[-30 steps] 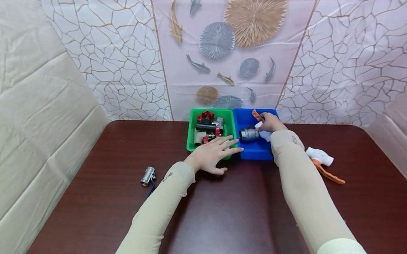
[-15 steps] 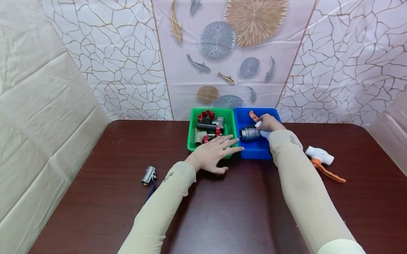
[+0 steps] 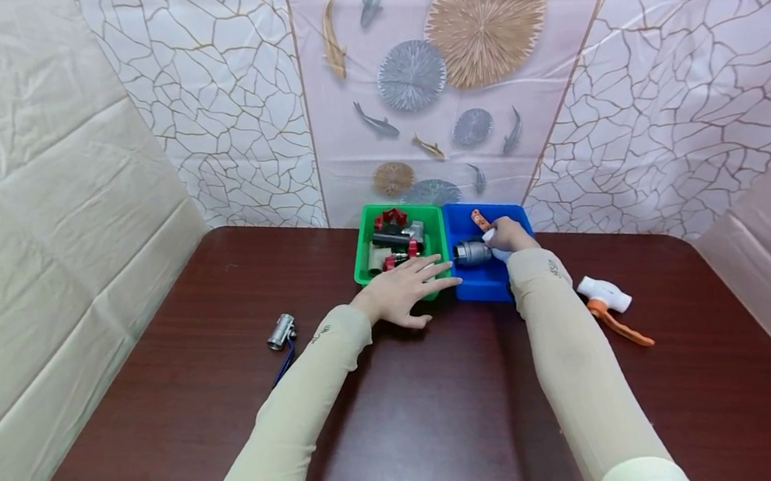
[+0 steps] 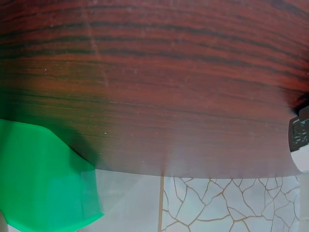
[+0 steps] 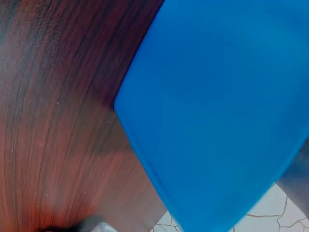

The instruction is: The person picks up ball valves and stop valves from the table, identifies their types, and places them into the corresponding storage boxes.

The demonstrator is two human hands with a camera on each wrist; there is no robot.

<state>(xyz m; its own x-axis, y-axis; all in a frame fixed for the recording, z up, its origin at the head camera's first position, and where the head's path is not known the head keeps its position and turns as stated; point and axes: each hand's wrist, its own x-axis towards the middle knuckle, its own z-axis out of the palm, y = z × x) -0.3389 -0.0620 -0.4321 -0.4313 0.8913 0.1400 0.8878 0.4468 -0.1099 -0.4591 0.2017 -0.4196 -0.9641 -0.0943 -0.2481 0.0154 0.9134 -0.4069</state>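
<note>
In the head view my right hand [image 3: 512, 235] reaches into the blue tray [image 3: 484, 290] and grips a white ball valve with an orange handle [image 3: 480, 220]. Most of the valve's white body is hidden by the hand. Beside it in the same tray lies a grey metal fitting [image 3: 473, 253]. My left hand [image 3: 401, 294] is spread, fingers straight, at the front right of the green tray [image 3: 361, 268]; some fingertips reach toward the blue tray. Several valves with red handles [image 3: 393, 218] and a black pipe-like part [image 3: 389, 240] lie in the green tray.
A second white valve with an orange handle [image 3: 606, 296] lies on the dark wooden table [image 3: 412, 426], right of my right forearm. Left of my left forearm is a small metal valve with a blue handle [image 3: 281, 333]. A patterned wall covering [image 3: 417, 135] stands right behind the trays.
My right hand has lowered slightly with the orange-handled ball valve, which now sits deeper in the blue tray, its handle a little farther left. My left hand has stayed in place.
</note>
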